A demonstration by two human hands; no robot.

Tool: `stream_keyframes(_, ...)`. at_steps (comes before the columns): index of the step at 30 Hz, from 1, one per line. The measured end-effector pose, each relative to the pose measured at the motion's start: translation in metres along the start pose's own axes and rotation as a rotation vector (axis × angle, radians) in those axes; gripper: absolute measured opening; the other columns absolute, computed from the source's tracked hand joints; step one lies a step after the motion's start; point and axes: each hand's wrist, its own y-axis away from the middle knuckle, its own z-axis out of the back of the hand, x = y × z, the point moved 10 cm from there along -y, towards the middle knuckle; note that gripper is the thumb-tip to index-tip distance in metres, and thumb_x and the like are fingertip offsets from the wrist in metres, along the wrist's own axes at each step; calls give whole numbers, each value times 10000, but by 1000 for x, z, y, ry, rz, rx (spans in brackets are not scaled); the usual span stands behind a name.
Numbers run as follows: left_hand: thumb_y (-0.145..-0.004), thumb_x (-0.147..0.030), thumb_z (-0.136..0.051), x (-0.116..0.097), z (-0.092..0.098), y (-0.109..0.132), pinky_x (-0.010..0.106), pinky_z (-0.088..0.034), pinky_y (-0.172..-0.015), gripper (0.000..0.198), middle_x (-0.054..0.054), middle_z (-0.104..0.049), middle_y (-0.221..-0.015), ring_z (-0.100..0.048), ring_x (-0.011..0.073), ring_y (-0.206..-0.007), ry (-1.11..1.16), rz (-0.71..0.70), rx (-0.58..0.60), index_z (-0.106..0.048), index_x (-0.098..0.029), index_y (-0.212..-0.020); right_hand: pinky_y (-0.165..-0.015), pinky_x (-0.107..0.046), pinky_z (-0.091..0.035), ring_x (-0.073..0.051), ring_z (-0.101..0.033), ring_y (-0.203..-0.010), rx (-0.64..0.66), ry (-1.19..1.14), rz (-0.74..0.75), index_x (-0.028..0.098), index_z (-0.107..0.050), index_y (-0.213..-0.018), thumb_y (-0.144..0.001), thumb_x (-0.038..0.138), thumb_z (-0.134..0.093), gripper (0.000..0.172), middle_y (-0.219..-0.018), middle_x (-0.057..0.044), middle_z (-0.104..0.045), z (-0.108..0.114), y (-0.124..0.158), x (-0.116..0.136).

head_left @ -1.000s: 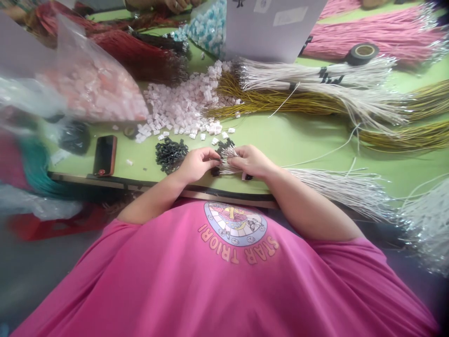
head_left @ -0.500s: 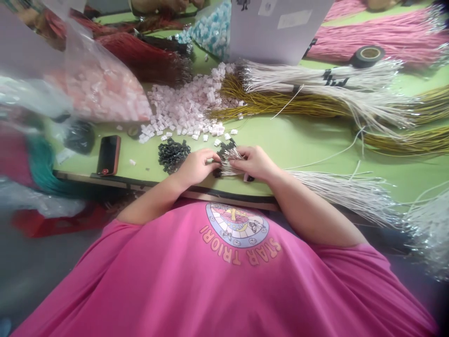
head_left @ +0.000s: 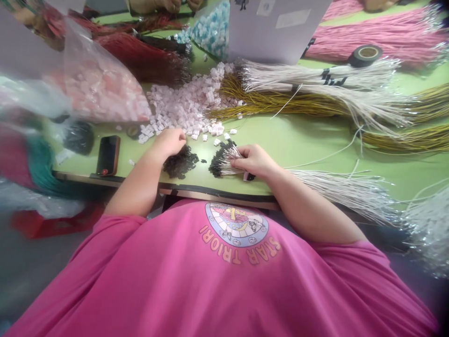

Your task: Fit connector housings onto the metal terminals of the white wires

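Note:
My right hand is closed round a bundle of white wires, whose ends fan out to the left. Small black connector housings sit in a cluster at those ends. My left hand hovers at the upper left edge of a pile of loose black connector housings, its fingers curled together. Whatever may be between the fingertips is hidden. The white wires run on past my right wrist to a spread of wire along the table edge.
Loose white connectors lie heaped behind my hands. A phone and a bag of pinkish pieces are to the left. Yellow wires, white wire bundles and a tape roll lie back right. Another person's hands show at the top.
My left hand has moved left and up from the wire ends to the black pile, which has spread to the right. My right hand keeps its hold on the wires.

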Motion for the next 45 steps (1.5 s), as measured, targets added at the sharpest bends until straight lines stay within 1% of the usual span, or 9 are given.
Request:
stream_keyframes(2, -761, -108, -605, -9, 5, 10, 298, -351, -830, 104, -16, -517, -712, -460, 101, -734, 92, -12, -39, -652, -112, -853, -326, -203, -429, -94, -510, -451, 11, 8, 0, 151, -611, -711, -667, 212, -574, 83, -594, 6, -544, -2, 1, 1)
stream_keyframes(4, -800, -144, -581, -30, 3, 26, 283, -379, -800, 173, -14, -570, -764, -493, 101, -727, 222, -92, -27, -643, -134, -961, -324, -202, -423, -97, -512, -454, 18, 13, -5, 150, -601, -706, -652, 186, -564, 75, -596, 5, -543, -4, 1, 1)
stream_keyframes(7, -823, -229, -576, -69, -24, 56, 286, -436, -761, 173, 14, -649, -826, -561, 123, -740, 461, -217, 160, -652, -155, -959, -315, -206, -414, -97, -501, -439, 18, 8, -11, 149, -591, -697, -644, 173, -551, 71, -584, 8, -528, -4, 0, 0)
stream_keyframes(10, -780, -240, -621, -88, -57, 75, 301, -471, -782, 144, 33, -677, -871, -604, 138, -783, 683, -201, 310, -656, -155, -891, -301, -202, -399, -92, -482, -421, -2, -17, -14, 155, -570, -678, -655, 188, -547, 46, -553, 20, -489, -3, 0, -1)
stream_keyframes(12, -735, -233, -666, -89, -71, 77, 313, -478, -809, 162, 34, -682, -873, -615, 141, -795, 773, -159, 311, -652, -150, -873, -295, -200, -393, -91, -476, -414, -17, -16, -18, 160, -556, -666, -659, 196, -548, 37, -542, 26, -478, -1, -1, -2)
stream_keyframes(15, -716, -225, -684, -85, -79, 73, 325, -480, -828, 175, 37, -686, -870, -618, 144, -797, 838, -104, 249, -653, -143, -868, -302, -197, -404, -87, -472, -417, -17, -8, -14, 165, -544, -659, -667, 194, -542, 30, -541, 29, -474, -1, -1, -2)
stream_keyframes(19, -733, -207, -663, -85, -79, 73, 315, -482, -825, 167, 33, -691, -880, -619, 142, -795, 887, -78, 203, -665, -148, -889, -310, -192, -407, -81, -463, -418, 5, -7, 2, 171, -534, -663, -711, 211, -524, 63, -536, 29, -462, -3, -1, -2)
stream_keyframes(27, -713, -218, -678, -83, -82, 73, 293, -486, -779, 136, 13, -678, -800, -598, 122, -722, 960, -52, 189, -669, -152, -832, -304, -181, -382, -71, -443, -407, 29, 9, 15, 178, -497, -658, -775, 245, -515, 136, -526, 37, -430, -5, -3, -4)
stream_keyframes(45, -680, -263, -710, -88, -87, 77, 303, -504, -709, 195, 35, -711, -808, -624, 152, -704, 862, -76, 186, -710, -151, -840, -313, -199, -379, -84, -487, -392, 30, 46, -27, 164, -554, -638, -731, 276, -589, 150, -524, 22, -512, -3, -2, -4)
